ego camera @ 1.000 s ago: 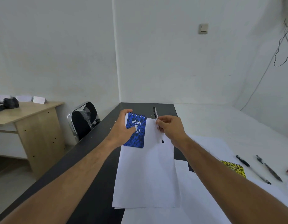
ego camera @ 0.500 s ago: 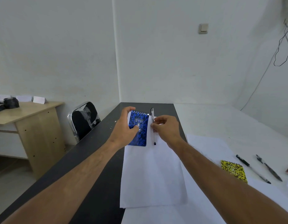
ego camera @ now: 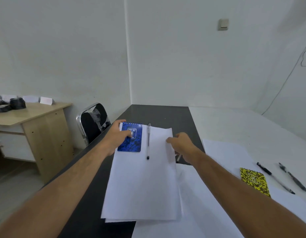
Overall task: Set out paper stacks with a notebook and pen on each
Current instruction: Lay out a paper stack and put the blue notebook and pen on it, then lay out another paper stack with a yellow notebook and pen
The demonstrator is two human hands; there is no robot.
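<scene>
Paper stack (ego camera: 142, 182): lies lengthwise on the dark table (ego camera: 159, 114), far end toward the wall. We judge it light and floppy, and loose sheets will fan or slide on the smooth top, so we'd shift it w/ flat palms on both long edges, not by a corner pinch.

Blue notebook (ego camera: 130, 139): flat on the stack's far-left corner, spiral edge away from us. Small, stiff cover — probably easy to nudge or lift by its side edges.

Pen (ego camera: 148, 140): on the paper just right of the notebook, roughly parallel to it, dark tip toward us. Light and round, so we expect it may roll; best taken mid-barrel.

Left hand (ego camera: 118, 137): rests on the notebook's left part, fingers laid flat over the cover, not curled round it.

Right hand (ego camera: 180, 145): at the stack's right edge, clear of the pen, fingers loosely bent and holding nothing we can see; whether they touch the sheet — can't tell.

Next set: yellow notebook (ego camera: 254, 181) and two dark pens (ego camera: 284, 178) lie on more white sheets (ego camera: 224, 152) at right, well apart from this stack.

Progress: this set looks complete, approx. aligned.
</scene>
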